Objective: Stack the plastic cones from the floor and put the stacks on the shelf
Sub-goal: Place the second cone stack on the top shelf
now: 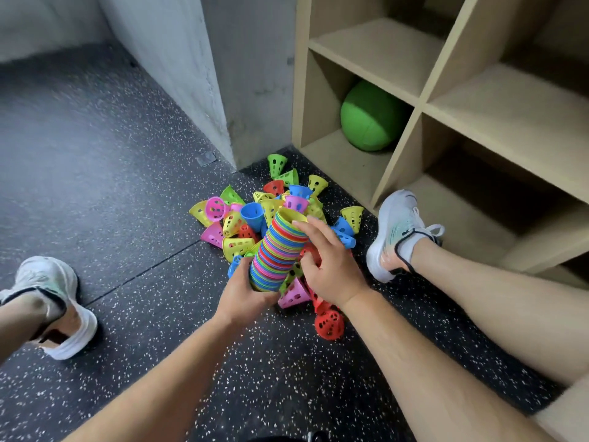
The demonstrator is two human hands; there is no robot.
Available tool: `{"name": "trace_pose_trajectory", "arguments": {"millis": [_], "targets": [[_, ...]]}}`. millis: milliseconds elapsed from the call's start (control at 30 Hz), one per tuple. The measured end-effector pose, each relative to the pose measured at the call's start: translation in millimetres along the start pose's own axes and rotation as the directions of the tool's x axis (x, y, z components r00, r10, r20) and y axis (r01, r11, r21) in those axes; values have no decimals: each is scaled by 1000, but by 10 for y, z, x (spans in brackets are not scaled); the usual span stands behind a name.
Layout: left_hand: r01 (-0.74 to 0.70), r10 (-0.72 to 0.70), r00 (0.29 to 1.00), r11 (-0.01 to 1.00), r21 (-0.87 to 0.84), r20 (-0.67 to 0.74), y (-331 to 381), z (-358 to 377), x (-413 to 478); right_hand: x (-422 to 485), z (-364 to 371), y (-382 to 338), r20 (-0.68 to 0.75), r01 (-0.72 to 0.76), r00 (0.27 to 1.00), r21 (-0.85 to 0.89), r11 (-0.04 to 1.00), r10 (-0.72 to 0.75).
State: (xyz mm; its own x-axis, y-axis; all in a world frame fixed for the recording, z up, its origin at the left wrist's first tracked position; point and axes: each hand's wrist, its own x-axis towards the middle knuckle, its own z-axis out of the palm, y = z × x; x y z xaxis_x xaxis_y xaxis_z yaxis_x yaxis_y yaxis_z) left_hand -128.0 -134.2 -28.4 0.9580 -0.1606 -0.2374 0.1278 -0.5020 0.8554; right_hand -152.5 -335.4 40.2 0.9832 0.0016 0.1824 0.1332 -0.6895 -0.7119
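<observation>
Holding stack of cones (276, 250) tilted over loose cones (237, 246) on floor (121, 193): left hand (243, 296) grips base; right hand (330, 266) touches rim, grasp unclear. Shelf (379, 47) beside.

Red, blue, green, yellow and pink bands are seen on the nested plastic cone stack (277, 250). The loose perforated plastic cones (237, 247) are coloured likewise. The black rubber floor (95, 154) is speckled white. The round ball (369, 118) is green, the wooden cubby shelf (382, 49) pale beige.
</observation>
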Motion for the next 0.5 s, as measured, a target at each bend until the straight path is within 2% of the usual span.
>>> {"name": "trace_pose_trajectory", "arguments": {"millis": [233, 500], "targets": [[-220, 217, 975, 971, -98, -36, 1099, -107, 230, 512, -1093, -358, -73, 243, 959, -291, 925, -275], [-493, 493, 870, 867, -70, -22, 2966, -523, 259, 995, -2669, -939, -268, 241, 860, -534, 810, -433]]}}
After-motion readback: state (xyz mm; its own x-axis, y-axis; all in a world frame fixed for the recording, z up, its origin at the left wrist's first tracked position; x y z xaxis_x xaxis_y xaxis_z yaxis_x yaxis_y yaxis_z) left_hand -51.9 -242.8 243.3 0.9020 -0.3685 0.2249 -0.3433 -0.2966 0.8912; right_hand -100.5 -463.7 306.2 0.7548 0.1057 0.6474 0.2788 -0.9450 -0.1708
